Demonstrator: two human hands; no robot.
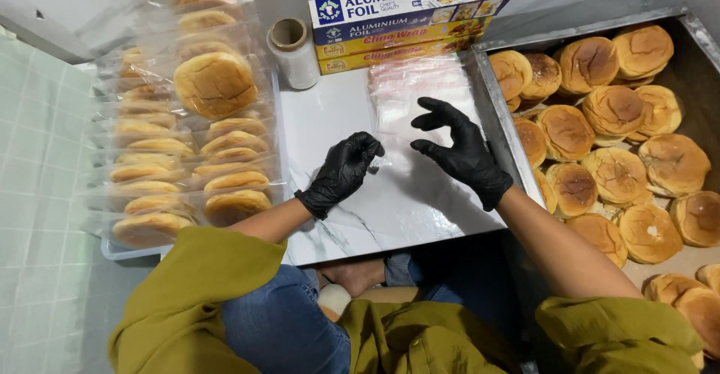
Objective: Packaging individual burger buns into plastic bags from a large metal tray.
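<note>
My left hand [343, 171], in a black glove, pinches the corner of a clear plastic bag [409, 96] that lies on a white marble-look board [390, 209]. My right hand [459, 149], also gloved in black, hovers just right of it with fingers spread and curled, holding nothing. The clear bags form a thin stack reaching toward the far end of the board.
Rows of bagged buns [187, 149] fill a tray on the left. A metal tray [495, 111] on the right holds several loose buns [615, 168]. A stack of foil and wrap boxes [405, 18] and a film roll [292, 55] stand at the back.
</note>
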